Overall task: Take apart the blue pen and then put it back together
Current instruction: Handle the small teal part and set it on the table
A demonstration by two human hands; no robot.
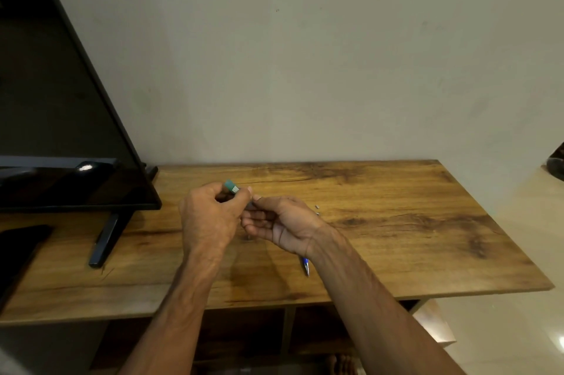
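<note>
My left hand is closed around a pen piece with a teal end that sticks up past my fingers. My right hand meets it fingertip to fingertip and pinches the other end of that piece, a thin dark part at the point where the thumbs touch. A blue pen part with a silver tip lies on the wooden table, half hidden under my right wrist. Two tiny grey bits rest on the wood just right of my right hand.
A black television stands on the left of the table on a dark foot. A dark flat object lies at the far left. A plain wall runs behind. Shelves sit under the tabletop, and pale floor lies to the right.
</note>
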